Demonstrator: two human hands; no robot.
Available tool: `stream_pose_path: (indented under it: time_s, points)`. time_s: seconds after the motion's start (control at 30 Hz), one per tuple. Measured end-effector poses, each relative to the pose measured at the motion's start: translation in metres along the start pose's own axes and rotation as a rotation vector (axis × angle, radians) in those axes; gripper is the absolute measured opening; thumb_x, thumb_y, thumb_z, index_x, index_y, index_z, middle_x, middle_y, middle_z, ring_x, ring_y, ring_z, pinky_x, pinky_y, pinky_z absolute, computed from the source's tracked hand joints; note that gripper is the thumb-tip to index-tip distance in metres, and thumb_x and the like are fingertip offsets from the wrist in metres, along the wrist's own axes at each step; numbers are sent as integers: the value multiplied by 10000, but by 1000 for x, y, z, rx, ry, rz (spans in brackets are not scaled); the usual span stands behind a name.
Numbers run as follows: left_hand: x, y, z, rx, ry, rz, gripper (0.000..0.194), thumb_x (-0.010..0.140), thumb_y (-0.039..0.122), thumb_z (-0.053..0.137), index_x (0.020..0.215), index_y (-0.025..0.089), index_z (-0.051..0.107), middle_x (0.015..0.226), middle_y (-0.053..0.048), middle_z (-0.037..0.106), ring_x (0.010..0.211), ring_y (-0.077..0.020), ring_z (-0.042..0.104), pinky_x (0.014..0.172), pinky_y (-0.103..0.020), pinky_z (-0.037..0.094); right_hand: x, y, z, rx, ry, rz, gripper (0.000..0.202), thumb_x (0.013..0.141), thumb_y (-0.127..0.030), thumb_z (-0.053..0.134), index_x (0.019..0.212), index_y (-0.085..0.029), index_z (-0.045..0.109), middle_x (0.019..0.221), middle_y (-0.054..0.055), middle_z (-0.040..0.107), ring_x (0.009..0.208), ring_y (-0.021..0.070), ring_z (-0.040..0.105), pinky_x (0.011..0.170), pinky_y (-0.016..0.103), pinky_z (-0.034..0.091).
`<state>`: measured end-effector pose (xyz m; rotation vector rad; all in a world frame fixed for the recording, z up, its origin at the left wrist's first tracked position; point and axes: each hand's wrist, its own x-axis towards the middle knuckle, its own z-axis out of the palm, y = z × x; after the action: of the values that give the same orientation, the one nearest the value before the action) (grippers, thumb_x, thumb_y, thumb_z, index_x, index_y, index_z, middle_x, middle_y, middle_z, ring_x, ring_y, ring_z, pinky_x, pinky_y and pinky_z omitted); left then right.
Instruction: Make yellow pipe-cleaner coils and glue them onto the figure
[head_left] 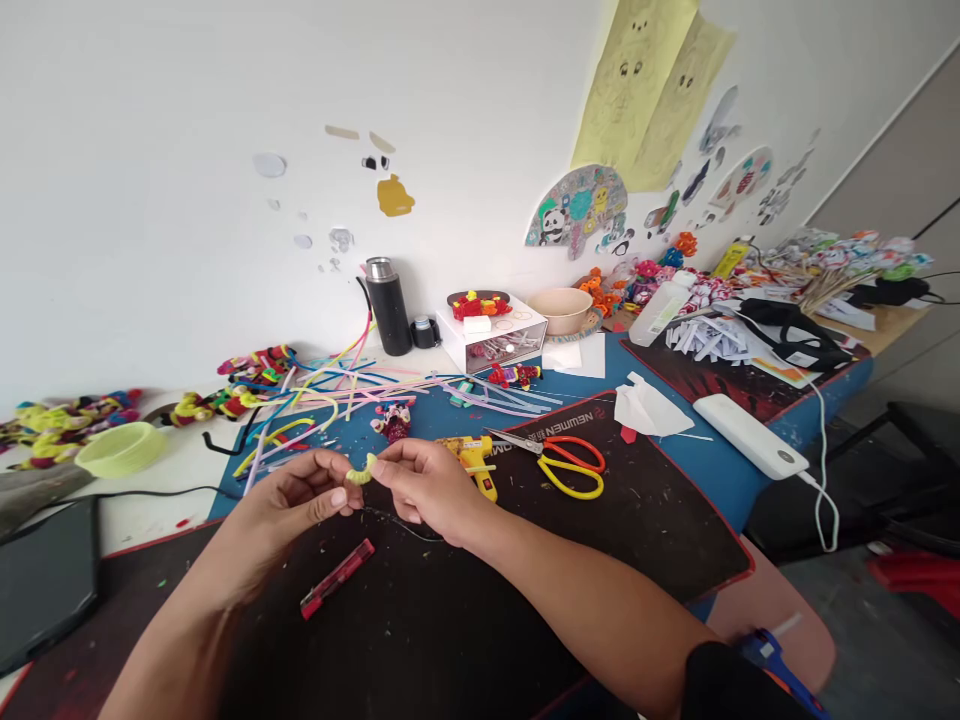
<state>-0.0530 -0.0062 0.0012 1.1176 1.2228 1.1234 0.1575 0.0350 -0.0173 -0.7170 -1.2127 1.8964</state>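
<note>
A curled pale-yellow strip (359,476) is gripped at its two ends by the bent fingers of the left hand (309,497) and right hand (426,488), left of the yellow glue gun (484,482). The right hand partly hides the gun. Relative to the gun: scissors (559,465), just right; small figure (393,421), left and slightly behind; red-ended case (337,579), left and nearer the wearer; white device (750,437), well to the right.
</note>
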Motion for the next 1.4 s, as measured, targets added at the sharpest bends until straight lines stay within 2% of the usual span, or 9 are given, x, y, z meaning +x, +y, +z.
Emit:
stream_pose_path:
  time_s: [0.3,0.63,0.9,1.13,1.4]
  points:
    - [0,7,9,64,7,9,536,625,693,1049,835,238,860,737,-38,771,724,-213,710,705,-302,609,0,1,1,16,-12,-11,553,786,-664,947,900,-212,651,531,-141,446,409,65,326,398,264,241]
    - [0,10,12,16,61,9,548,610,688,1056,807,213,868,740,-48,772,712,-206,712,681,-284,614,0,2,1,23,-11,1,546,777,-635,961,935,-215,651,536,-141,459,420,68,323,411,257,273]
    - [-1,10,14,26,29,-20,544,621,697,1048,786,214,858,705,-46,768,681,-197,705,670,-279,606,-1,0,2,76,-31,-5,557,769,-631,975,983,-206,685,530,-143,439,442,74,306,418,251,272]
    - [-1,10,16,-30,-4,37,510,617,586,1094,925,235,892,793,-44,798,732,-201,735,695,-278,633,0,2,0,37,3,-4,517,807,-611,956,962,-207,672,581,-122,499,435,66,346,425,266,239]
    - [-1,7,16,-96,9,1,453,654,533,1088,897,208,888,772,-53,789,714,-202,729,673,-278,625,-3,-8,3,156,-38,43,581,712,-628,1006,939,-209,673,525,-139,427,464,72,290,441,255,220]
